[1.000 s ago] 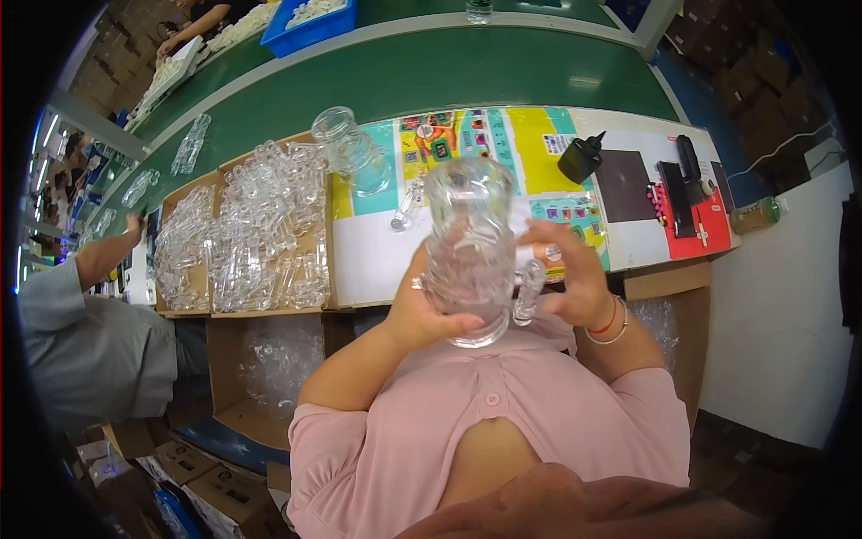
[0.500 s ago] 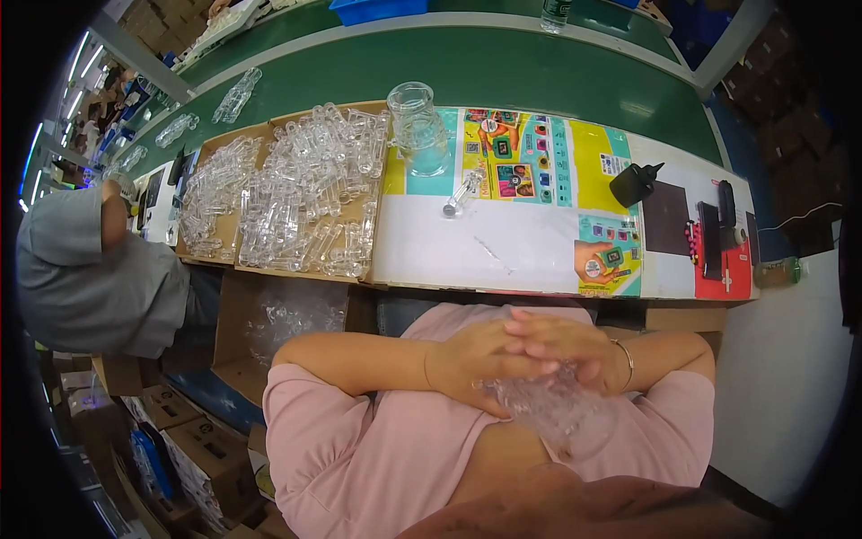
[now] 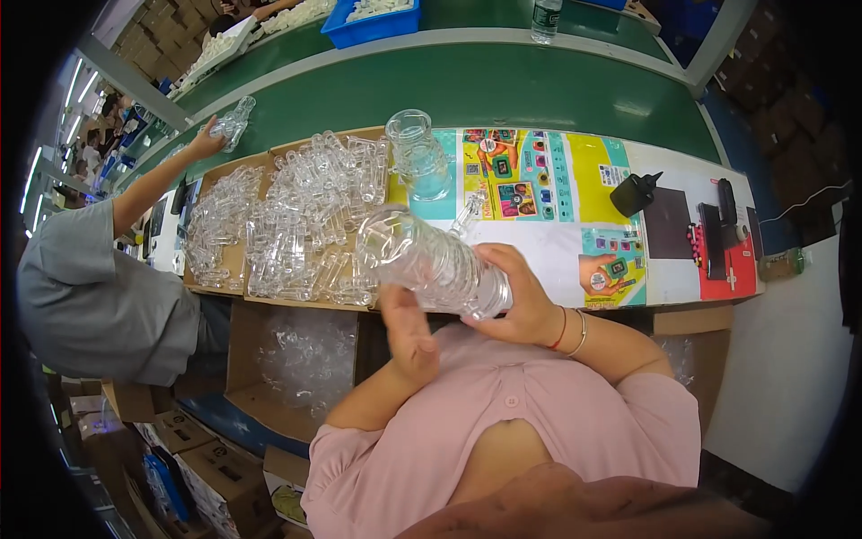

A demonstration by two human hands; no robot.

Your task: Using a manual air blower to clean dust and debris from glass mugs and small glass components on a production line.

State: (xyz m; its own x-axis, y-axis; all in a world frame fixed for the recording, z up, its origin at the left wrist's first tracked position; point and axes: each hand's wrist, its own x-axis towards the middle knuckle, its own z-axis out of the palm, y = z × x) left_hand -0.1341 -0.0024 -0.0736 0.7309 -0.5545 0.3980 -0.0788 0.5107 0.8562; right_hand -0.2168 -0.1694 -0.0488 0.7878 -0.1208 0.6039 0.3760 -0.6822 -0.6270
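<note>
My right hand [image 3: 530,301] is wrapped round the narrower end of a clear plastic vessel [image 3: 426,260], ribbed along its body. It lies tilted in the air over the table's front edge, its wide end toward the left. My left hand [image 3: 410,337], slightly blurred, is just below that wide end with its fingers stretched out; whether it touches the plastic I cannot tell. A similar clear vessel [image 3: 420,162] stands upright on the table beyond. Between the two, a small clear plastic piece [image 3: 469,214] rests on the printed sheet, partly behind the held vessel.
Cardboard trays [image 3: 241,229] full of clear plastic pieces stand at the left. A black dropper bottle [image 3: 635,194] and a phone [image 3: 711,241] lie to the right. Below the trays is a box [image 3: 242,359] of clear parts. A co-worker's hand [image 3: 208,139] grips another clear vessel.
My hands were clasped together over a clear plastic thing near my chest. They have parted, and the vessel is raised over the table edge in my right hand. The co-worker's arm has reached out.
</note>
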